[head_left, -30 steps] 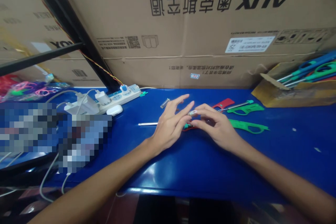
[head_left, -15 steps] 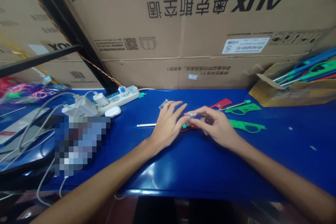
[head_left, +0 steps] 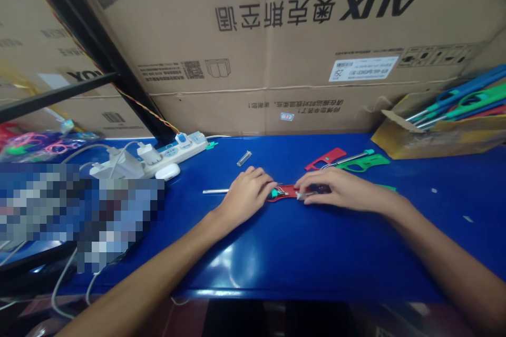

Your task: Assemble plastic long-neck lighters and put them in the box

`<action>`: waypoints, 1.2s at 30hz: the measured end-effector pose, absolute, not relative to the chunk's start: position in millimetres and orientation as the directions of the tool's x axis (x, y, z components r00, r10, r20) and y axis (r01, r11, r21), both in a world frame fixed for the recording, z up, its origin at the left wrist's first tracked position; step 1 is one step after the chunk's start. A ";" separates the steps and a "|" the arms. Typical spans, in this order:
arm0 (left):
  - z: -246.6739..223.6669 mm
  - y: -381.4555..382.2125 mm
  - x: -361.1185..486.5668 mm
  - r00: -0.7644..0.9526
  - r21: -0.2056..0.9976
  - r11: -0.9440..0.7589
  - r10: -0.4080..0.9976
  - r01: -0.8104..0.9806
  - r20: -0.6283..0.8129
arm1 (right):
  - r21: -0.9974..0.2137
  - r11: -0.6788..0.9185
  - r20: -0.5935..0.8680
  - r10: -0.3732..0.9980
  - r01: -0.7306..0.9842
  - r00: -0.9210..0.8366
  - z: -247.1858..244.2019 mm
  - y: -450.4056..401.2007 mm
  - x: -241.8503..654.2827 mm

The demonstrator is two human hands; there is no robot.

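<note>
A red long-nosed lighter body point(head_left: 291, 190) lies open on the blue table, with its metal tube point(head_left: 215, 191) pointing left and a small green part and thin wires inside. My left hand point(head_left: 248, 192) is closed over the lighter where tube and body meet. At the body's right part, my right hand point(head_left: 340, 188) pinches a small whitish piece point(head_left: 301, 196), whose exact kind I cannot make out. A dark round part shows under my right fingers. Behind my hands lie a red casing half point(head_left: 330, 158), a green casing point(head_left: 367, 165) and another metal tube point(head_left: 351, 159).
A small clear part point(head_left: 244, 158) lies behind my left hand. At the back left is a white power strip point(head_left: 174, 154) with plugs and cables, near a white earbud case point(head_left: 167, 171). An opened carton point(head_left: 443, 142) of lighters stands at the back right. Large cardboard point(head_left: 276, 63) walls the back.
Both hands have come down and a little nearer. The right hand has brought the small whitish piece from above down to the red lighter body. The left hand now rests over the lighter.
</note>
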State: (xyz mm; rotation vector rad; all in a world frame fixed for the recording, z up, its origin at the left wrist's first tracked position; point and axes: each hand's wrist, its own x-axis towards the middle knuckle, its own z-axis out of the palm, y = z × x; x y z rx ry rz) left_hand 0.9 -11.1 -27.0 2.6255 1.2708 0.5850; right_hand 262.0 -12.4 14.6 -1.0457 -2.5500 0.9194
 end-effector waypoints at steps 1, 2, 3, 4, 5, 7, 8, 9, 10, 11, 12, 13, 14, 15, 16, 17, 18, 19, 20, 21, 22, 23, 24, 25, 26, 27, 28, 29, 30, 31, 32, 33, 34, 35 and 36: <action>-26.3 -11.0 0.7 0.559 0.320 -0.622 0.783 0.715 0.273 | -0.637 0.543 -0.031 0.691 0.547 -0.722 13.9 -13.4 260.6; -25.8 -10.8 0.6 0.557 0.328 -0.620 0.785 0.713 0.273 | -0.640 0.541 -0.037 0.688 0.546 -0.725 13.3 -14.9 258.7; -25.6 -10.4 0.6 0.553 0.341 -0.616 0.788 0.710 0.270 | -0.641 0.541 -0.037 0.686 0.544 -0.726 12.8 -16.6 256.5; -25.8 -9.8 0.6 0.546 0.358 -0.607 0.795 0.710 0.264 | -0.642 0.545 -0.035 0.681 0.539 -0.731 12.4 -18.6 254.2; -26.3 -9.1 0.6 0.535 0.381 -0.591 0.806 0.711 0.254 | -0.641 0.555 -0.029 0.673 0.530 -0.739 12.2 -20.6 251.9; -28.0 -7.3 0.4 0.509 0.435 -0.552 0.831 0.711 0.223 | -0.635 0.578 -0.010 0.657 0.512 -0.754 11.9 -24.1 248.2; -28.9 -6.4 0.2 0.500 0.464 -0.534 0.841 0.707 0.207 | -0.629 0.587 -0.002 0.654 0.509 -0.757 11.8 -25.3 247.1; -29.7 -5.5 -0.1 0.495 0.491 -0.521 0.847 0.699 0.193 | -0.623 0.594 0.003 0.653 0.509 -0.758 11.7 -26.2 246.4; -30.3 -4.7 -0.5 0.495 0.514 -0.511 0.850 0.689 0.181 | -0.616 0.600 0.010 0.653 0.510 -0.757 11.7 -26.6 246.3; -30.7 -4.1 -0.9 0.494 0.533 -0.504 0.852 0.680 0.175 | -0.611 0.605 0.013 0.653 0.511 -0.758 11.6 -26.7 246.6; -30.9 -3.7 -1.2 0.491 0.547 -0.500 0.853 0.671 0.176 | -0.607 0.607 0.012 0.652 0.513 -0.758 11.6 -26.5 247.3; -30.9 -3.6 -1.4 0.487 0.556 -0.501 0.853 0.663 0.188 | -0.602 0.607 0.010 0.655 0.518 -0.756 11.6 -26.1 248.3; -30.8 -3.7 -1.3 0.480 0.562 -0.508 0.851 0.653 0.211 | -0.595 0.605 0.005 0.660 0.528 -0.751 11.6 -25.6 249.5; -30.5 -4.0 -0.9 0.471 0.568 -0.515 0.849 0.641 0.239 | -0.582 0.603 -0.001 0.670 0.545 -0.742 11.6 -25.1 251.0; -30.1 -4.5 -0.3 0.460 0.580 -0.521 0.847 0.626 0.266 | -0.562 0.602 -0.007 0.683 0.568 -0.730 11.6 -24.5 252.7; -29.8 -5.2 0.4 0.454 0.597 -0.526 0.845 0.606 0.283 | -0.535 0.602 -0.009 0.698 0.594 -0.716 11.6 -23.9 254.4; -29.4 -6.0 1.4 0.454 0.616 -0.527 0.842 0.585 0.290 | -0.502 0.603 -0.010 0.713 0.620 -0.701 11.6 -23.2 256.2; -29.0 -6.9 2.3 0.457 0.635 -0.526 0.841 0.566 0.290 | -0.467 0.605 -0.012 0.725 0.645 -0.689 11.5 -22.6 258.0; -28.8 -7.6 3.2 0.463 0.648 -0.525 0.839 0.551 0.287 | -0.439 0.607 -0.014 0.733 0.663 -0.680 11.3 -22.0 259.6; -28.6 -8.3 4.0 0.472 0.654 -0.530 0.834 0.540 0.286 | -0.418 0.610 -0.013 0.737 0.674 -0.675 11.0 -21.4 260.8; -28.6 -8.8 4.6 0.482 0.654 -0.539 0.827 0.532 0.289 | -0.403 0.613 -0.008 0.740 0.679 -0.673 10.4 -20.9 261.4; -28.6 -9.1 5.0 0.490 0.651 -0.550 0.819 0.524 0.298 | -0.392 0.619 0.004 0.741 0.681 -0.671 9.6 -20.5 261.4; -28.8 -9.2 5.2 0.498 0.647 -0.562 0.811 0.515 0.307 | -0.382 0.624 0.024 0.744 0.682 -0.668 8.5 -20.3 260.6; -29.1 -9.1 5.2 0.509 0.645 -0.575 0.800 0.504 0.316 | -0.373 0.628 0.052 0.749 0.683 -0.660 7.0 -20.2 259.2; -29.4 -8.9 5.1 0.520 0.641 -0.589 0.789 0.492 0.326 | -0.365 0.631 0.084 0.755 0.685 -0.650 5.2 -20.2 257.1; -29.9 -8.6 4.9 0.528 0.635 -0.602 0.779 0.484 0.337 | -0.356 0.633 0.115 0.760 0.687 -0.640 3.1 -20.3 254.6; -30.5 -8.2 4.6 0.533 0.629 -0.614 0.771 0.478 0.348 | -0.349 0.636 0.143 0.762 0.688 -0.631 0.9 -20.5 251.9; -31.2 -7.9 4.3 0.535 0.623 -0.621 0.766 0.476 0.356 | -0.339 0.638 0.167 0.764 0.691 -0.623 -1.3 -20.8 249.3; -31.9 -7.6 4.1 0.533 0.619 -0.625 0.765 0.476 0.363 | -0.327 0.641 0.187 0.765 0.695 -0.617 -3.3 -21.0 246.9; -32.5 -7.4 4.0 0.529 0.617 -0.626 0.765 0.478 0.367 | -0.315 0.643 0.201 0.764 0.698 -0.613 -5.2 -21.1 244.9; -33.2 -7.3 3.9 0.523 0.616 -0.623 0.769 0.482 0.368 | -0.306 0.644 0.214 0.764 0.701 -0.609 -6.8 -21.2 243.3; -33.7 -7.3 3.9 0.519 0.617 -0.618 0.773 0.487 0.365 | -0.299 0.646 0.227 0.763 0.702 -0.605 -8.0 -21.2 242.1; -34.1 -7.4 3.9 0.516 0.618 -0.613 0.777 0.492 0.361 | -0.296 0.647 0.238 0.762 0.702 -0.602 -9.0 -21.2 241.4; -34.5 -7.4 4.0 0.513 0.618 -0.610 0.780 0.496 0.358 | -0.294 0.650 0.249 0.760 0.701 -0.600 -9.7 -21.0 240.9; -34.7 -7.4 4.1 0.512 0.618 -0.608 0.782 0.499 0.355 | -0.292 0.653 0.258 0.758 0.699 -0.600 -10.1 -20.9 240.6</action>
